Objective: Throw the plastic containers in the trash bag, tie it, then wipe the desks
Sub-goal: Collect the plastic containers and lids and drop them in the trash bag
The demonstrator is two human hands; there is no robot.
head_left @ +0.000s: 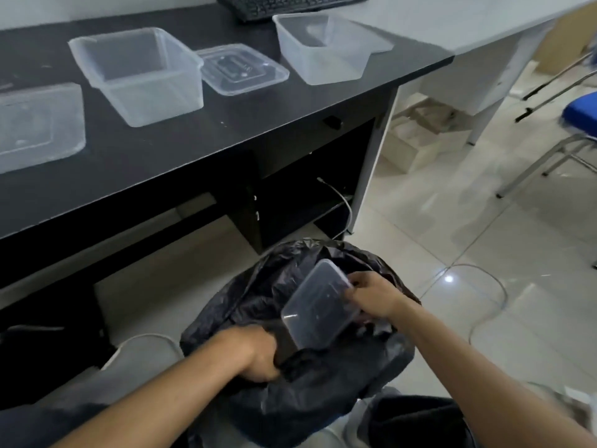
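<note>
One container (319,303) (tilted) pinched by right hand (371,295) over trash bag (349,367); left hand (255,354) grips its rim.

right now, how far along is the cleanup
Early on. Done: nothing visibly finished; what is inside the bag is hidden. In hand: the right hand holds a container over the bag, whose rim the left hand grips. Left: four plastic pieces on the desk, tying the bag, wiping.

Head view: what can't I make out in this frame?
- Trash bag interior: head view, hidden by its folds and the lidded container in the right hand.
- Fingers of the left hand: buried in bag plastic.
- Leftmost container: cut by left edge, blurred.
- Keyboard: cut by top edge.
</note>
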